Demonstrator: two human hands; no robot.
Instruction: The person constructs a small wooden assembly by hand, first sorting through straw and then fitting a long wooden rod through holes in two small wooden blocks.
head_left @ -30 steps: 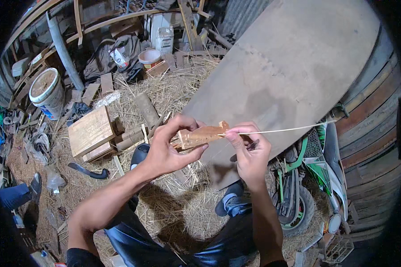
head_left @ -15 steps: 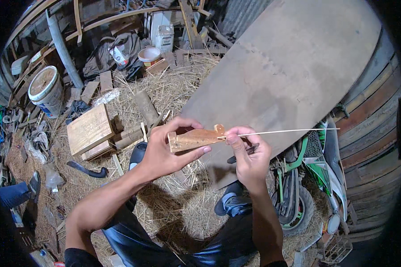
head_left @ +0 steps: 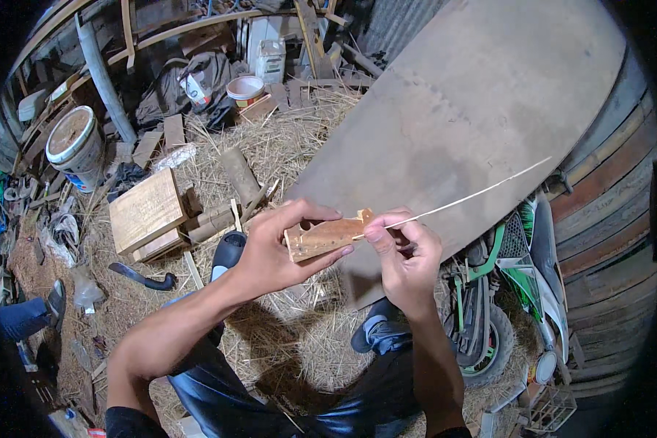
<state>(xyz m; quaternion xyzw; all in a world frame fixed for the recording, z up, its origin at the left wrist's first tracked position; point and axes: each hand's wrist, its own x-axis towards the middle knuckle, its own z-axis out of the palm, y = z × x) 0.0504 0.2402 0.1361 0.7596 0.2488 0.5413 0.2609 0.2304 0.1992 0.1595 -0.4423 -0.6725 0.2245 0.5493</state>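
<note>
My left hand is closed around a small carved wooden block, thumb below and fingers above. The block has small dark marks on its side and a notched, knobby right end. My right hand pinches a long thin pale wooden stick between thumb and fingertips. The stick's left tip lies at the block's side near its right end; whether it enters a hole there I cannot tell. Its free end slants up to the right over the large grey sheet. The palm of my right hand is partly hidden.
Straw covers the ground around my legs. At left lie stacked boards and a curved dark-handled blade, with another person's foot beyond. Buckets stand far left. A green-and-white motorbike is at right.
The stick has swung from nearly level to slanting up rightward. The block has turned in my left hand, showing more of its side. A dark object seen under my right hand no longer shows.
</note>
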